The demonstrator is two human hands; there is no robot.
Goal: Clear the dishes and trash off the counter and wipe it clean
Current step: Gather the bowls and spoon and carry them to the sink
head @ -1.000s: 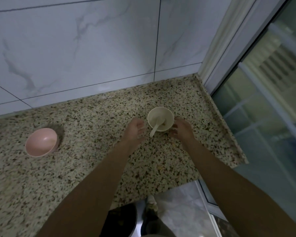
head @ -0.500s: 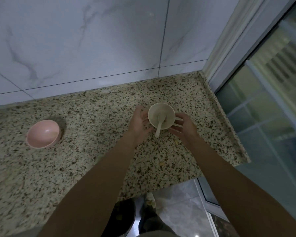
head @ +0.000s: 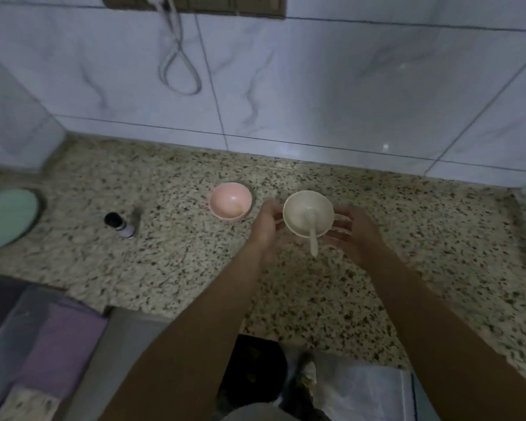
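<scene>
**Cream bowl cupped between both hands over the speckled counter**

Left hand (head: pixel 266 226): fingers curved, palm turned inward, pressed to the left wall of the cream bowl (head: pixel 308 211). Right hand (head: pixel 351 232): fingers spread and curled around the bowl's right side and underside. The two hands share the grip; neither is fully closed. Motion blur softens the fingertips, so exact contact points cannot be told, nor whether the bowl is clear of the stone.

Bowl: round, matte, smooth-walled, rim level. A cream spoon (head: pixel 312 235) of the same dull finish lies in it, scoop at the bottom, handle sticking out over the near rim toward the person.

Just beside the left hand, on the wall side, sits a pink bowl (head: pixel 230 205), round, upright, with a faint smear inside; it is close to the knuckles but apart from them. Further left stands a small dark-capped bottle (head: pixel 119 223), upright. At the far left edge lies a pale green plate (head: pixel 6 218), flat and round, partly cut off by the frame.

Counter (head: pixel 407 238): polished granite, beige with dark flecks. Bare stone lies to the right of the hands and in front of them up to the near edge. Behind, glossy marbled wall tile (head: pixel 316 86) meets the counter in a straight seam; a looped white cord (head: pixel 179 68) hangs against it.
</scene>
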